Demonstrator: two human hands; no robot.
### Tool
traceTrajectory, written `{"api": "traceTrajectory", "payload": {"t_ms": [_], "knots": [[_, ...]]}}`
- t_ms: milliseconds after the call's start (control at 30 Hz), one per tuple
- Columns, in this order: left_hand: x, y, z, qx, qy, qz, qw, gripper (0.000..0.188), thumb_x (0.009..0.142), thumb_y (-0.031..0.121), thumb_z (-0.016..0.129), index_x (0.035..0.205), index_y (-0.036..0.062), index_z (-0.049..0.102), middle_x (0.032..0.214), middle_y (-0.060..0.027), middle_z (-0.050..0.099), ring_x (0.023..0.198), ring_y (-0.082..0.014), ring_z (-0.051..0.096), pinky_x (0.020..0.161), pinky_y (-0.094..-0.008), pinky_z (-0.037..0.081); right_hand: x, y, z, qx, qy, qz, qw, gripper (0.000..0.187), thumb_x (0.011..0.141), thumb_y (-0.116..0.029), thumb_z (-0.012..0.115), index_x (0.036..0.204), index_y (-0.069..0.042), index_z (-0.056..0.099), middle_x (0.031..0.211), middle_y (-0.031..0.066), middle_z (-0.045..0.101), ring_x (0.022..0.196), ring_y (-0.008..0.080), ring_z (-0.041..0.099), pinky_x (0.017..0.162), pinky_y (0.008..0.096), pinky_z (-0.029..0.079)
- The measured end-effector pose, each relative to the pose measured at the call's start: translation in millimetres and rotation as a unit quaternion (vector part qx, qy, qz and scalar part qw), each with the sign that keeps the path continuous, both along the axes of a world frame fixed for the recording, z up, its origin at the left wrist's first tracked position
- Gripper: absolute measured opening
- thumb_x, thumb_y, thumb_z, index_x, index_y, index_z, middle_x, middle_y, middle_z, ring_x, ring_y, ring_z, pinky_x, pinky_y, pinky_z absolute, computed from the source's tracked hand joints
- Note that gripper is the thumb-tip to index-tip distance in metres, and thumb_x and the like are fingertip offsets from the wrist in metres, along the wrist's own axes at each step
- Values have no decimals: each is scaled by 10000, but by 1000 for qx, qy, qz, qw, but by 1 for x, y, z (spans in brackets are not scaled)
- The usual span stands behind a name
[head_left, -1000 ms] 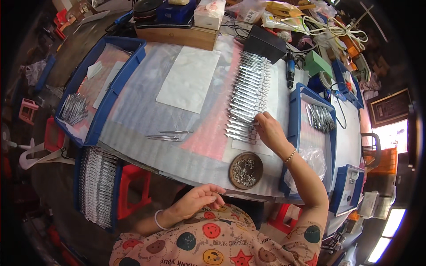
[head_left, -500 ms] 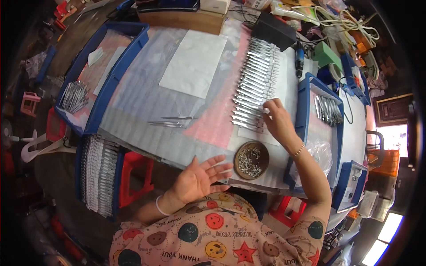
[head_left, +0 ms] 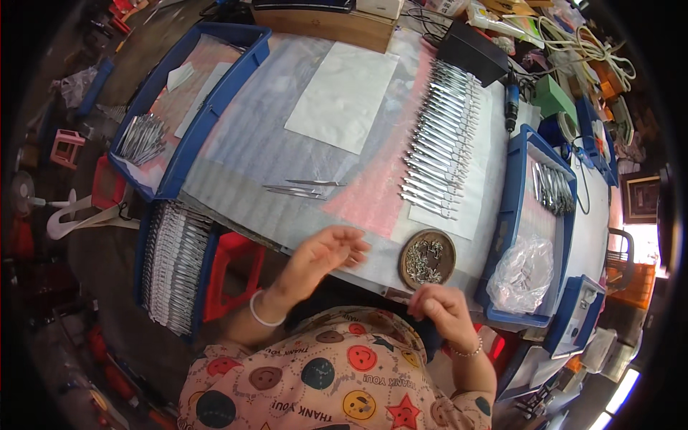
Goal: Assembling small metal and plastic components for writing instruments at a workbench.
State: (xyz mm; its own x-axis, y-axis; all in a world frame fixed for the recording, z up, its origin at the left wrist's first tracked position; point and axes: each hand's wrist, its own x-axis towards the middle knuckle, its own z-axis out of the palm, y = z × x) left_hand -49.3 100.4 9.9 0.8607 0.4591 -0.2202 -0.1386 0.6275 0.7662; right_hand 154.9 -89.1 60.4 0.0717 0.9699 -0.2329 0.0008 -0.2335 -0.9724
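Head view: left hand [head_left: 324,256] over near edge of desk [head_left: 247,201], fingers loosely apart, bare stretch of desk between it and the loose metal pieces [head_left: 304,190]; right hand [head_left: 446,314] at the same edge just below the round bowl [head_left: 449,264] of small metal parts, fingers curled together, cannot tell if gripping anything. Row of metal tools [head_left: 441,140] lies beyond bowl, narrow strip separating it from right-side blue tray [head_left: 511,190].

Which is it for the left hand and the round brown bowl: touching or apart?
Apart. The head view shows a strip of tabletop between the left hand and the near side of the bowl.
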Motion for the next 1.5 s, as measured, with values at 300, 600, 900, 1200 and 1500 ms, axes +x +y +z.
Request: {"api": "traceTrajectory", "payload": {"t_ms": [300,600,900,1200,1500], "knots": [[39,98,-1,734,226,60,638,193,752,55,639,940,29,599,891,-128,583,874,-322,557,734,-411,455,-44,-16,-9,-177,126,-42,975,89,896,-96,602,878,-19,562,773,-32,532,621,18,459,522,177,372],[52,124,-11,705,244,-88,659,171,764,104,643,766,14,498,785,-142,567,734,-355,560,649,-437,437,-60,-26,-23,-81,14,-33,996,135,868,-127,624,893,-1,584,805,56,591,715,107,559,618,242,463],[38,47,58,362,103,185,908,202,862,-39,560,1053,9,512,844,-63,581,646,-96,559,549,-227,468,-64,-10,-24,-74,96,-74,990,152,877,-111,608,981,-6,570,822,51,581,747,90,554,658,233,471],[29,-66,21,234,-69,207,948,127,878,-85,525,969,-22,462,910,-153,578,741,-158,599,695,-273,533,-66,13,-19,67,491,-307,812,250,867,-127,634,1072,-37,522,881,67,586,611,102,471,567,260,402],[2,-67,24,430,12,22,902,272,758,-26,674,1004,-27,557,870,-135,643,722,-147,638,616,-247,504,-58,-2,-18,25,355,-322,877,117,883,-58,594,980,2,573,791,57,585,611,82,496,560,210,411]]}}
